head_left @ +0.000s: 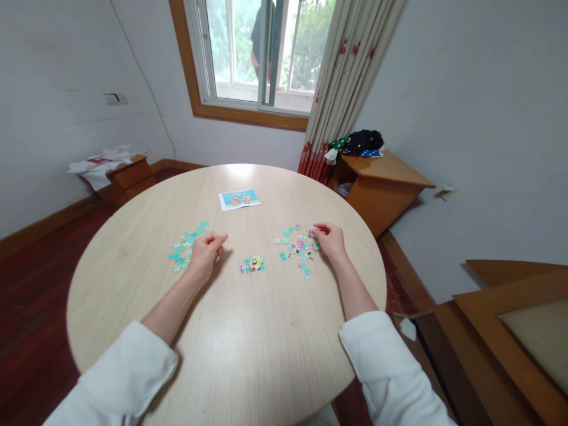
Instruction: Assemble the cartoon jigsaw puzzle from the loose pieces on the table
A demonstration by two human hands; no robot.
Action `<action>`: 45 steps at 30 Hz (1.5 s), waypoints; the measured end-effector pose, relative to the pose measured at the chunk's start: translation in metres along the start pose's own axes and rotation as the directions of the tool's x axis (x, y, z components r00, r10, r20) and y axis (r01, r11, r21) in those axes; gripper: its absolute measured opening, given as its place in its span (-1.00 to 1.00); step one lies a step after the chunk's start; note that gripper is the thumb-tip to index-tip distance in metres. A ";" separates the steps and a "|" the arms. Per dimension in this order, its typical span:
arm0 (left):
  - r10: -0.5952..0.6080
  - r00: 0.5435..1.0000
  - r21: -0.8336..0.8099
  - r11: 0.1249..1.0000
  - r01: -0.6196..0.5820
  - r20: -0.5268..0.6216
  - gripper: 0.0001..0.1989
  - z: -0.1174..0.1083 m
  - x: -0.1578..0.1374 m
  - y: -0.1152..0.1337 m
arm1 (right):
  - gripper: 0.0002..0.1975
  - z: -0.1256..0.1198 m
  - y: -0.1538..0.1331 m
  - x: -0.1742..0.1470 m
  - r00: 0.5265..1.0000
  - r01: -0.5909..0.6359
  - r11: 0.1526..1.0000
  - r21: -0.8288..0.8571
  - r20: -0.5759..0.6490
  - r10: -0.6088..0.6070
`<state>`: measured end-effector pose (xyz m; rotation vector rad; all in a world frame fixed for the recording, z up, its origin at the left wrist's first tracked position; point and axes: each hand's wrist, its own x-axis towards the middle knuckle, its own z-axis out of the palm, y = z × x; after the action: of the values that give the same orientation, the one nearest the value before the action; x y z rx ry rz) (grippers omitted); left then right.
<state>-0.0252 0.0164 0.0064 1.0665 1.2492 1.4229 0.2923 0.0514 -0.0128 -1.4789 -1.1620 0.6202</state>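
My left hand (205, 255) is closed, thumb and index finger pinched together, beside a loose group of teal and pale green jigsaw puzzle pieces (181, 251). Whether anything is between those fingertips is hidden. My right hand (331, 239) reaches the far right side of a second scatter of pieces (300, 244) in pink, teal and mixed colours. Its thumb and index finger close at a small pinkish puzzle piece (311, 232). Between the hands lies a small joined puzzle section (254, 264) with a yellow cartoon face.
A printed reference picture (239, 199) lies farther back on the round wooden table (248, 343). Behind stand a small cabinet (384, 177) with cloths on top, a curtain (341, 77) and a window. A wooden chair (501, 313) is at the right.
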 end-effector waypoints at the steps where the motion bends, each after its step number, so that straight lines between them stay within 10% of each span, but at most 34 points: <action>1: 0.001 1.000 0.001 1.000 -0.001 0.000 -0.68 0.000 0.000 0.000 | -0.78 -0.001 0.002 0.001 1.000 -0.004 0.999 -0.032 -0.012 0.004; 12: -0.002 1.000 0.018 1.000 0.002 0.004 -0.69 0.001 -0.003 0.003 | -0.85 -0.002 0.000 -0.004 0.997 0.080 0.944 -0.320 0.007 -0.083; 23: -0.003 1.000 0.011 1.000 0.003 0.005 -0.68 0.000 -0.002 0.002 | -0.61 -0.005 -0.009 -0.009 0.996 0.083 0.927 -0.366 -0.008 -0.093; 45: -0.018 1.000 0.012 1.000 0.018 -0.002 -0.67 0.000 -0.004 0.005 | -0.85 -0.001 -0.009 -0.008 0.994 0.090 0.940 -0.329 0.085 -0.066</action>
<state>-0.0247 0.0127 0.0109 1.0596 1.2671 1.4045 0.2876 0.0433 -0.0057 -1.6939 -1.4278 0.4396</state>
